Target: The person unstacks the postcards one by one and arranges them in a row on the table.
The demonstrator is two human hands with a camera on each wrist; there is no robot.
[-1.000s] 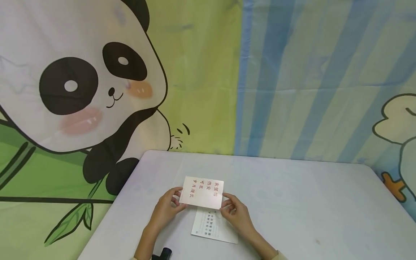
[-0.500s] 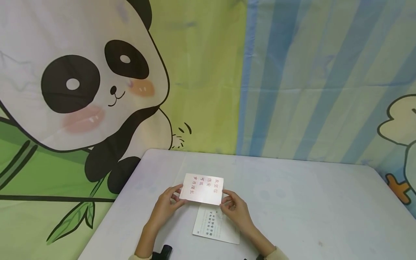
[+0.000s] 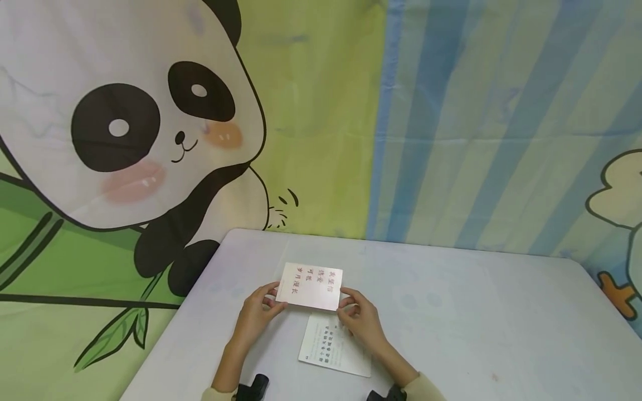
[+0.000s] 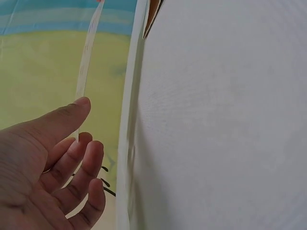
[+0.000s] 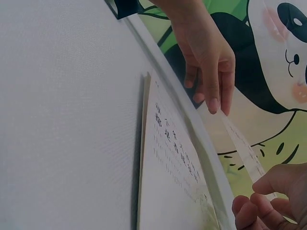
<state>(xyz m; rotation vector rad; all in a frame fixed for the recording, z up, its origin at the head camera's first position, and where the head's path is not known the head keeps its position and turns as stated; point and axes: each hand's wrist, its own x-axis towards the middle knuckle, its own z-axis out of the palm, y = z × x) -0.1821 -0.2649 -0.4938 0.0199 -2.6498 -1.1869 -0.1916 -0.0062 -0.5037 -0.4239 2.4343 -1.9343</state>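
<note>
Relative to the frame of one second earlier, the card (image 3: 309, 287) has been carried farther from the lower printed piece (image 3: 332, 353), so that more of the latter's page is exposed; a black wrist device (image 3: 388, 395) by the right sleeve, not seen in that frame, is now partly included at the lower border, and the panda on the backdrop (image 3: 150, 128) is displaced slightly rightward in the field. The card is suspended over the table (image 3: 481, 317), clamped at its left edge between thumb and fingers of the left hand (image 3: 252, 317) and likewise at its right edge by the right hand (image 3: 365, 323). Red handwritten-style characters are borne in columns on its pale face and appear to read 我坚信, 热爱, 可抵 and 岁月漫长. Dark characters are printed on the lower piece in two bold columns, apparently 每个冬天的句点 and 都是春暖花开, with smaller print that cannot be read. In the left wrist view the card is seen nearly edge-on as a thin strip issuing from the pinch. In the right wrist view a clear gap is shown between the card and the lower piece, whose edge looks layered; whether booklet or stack cannot be told.
</note>
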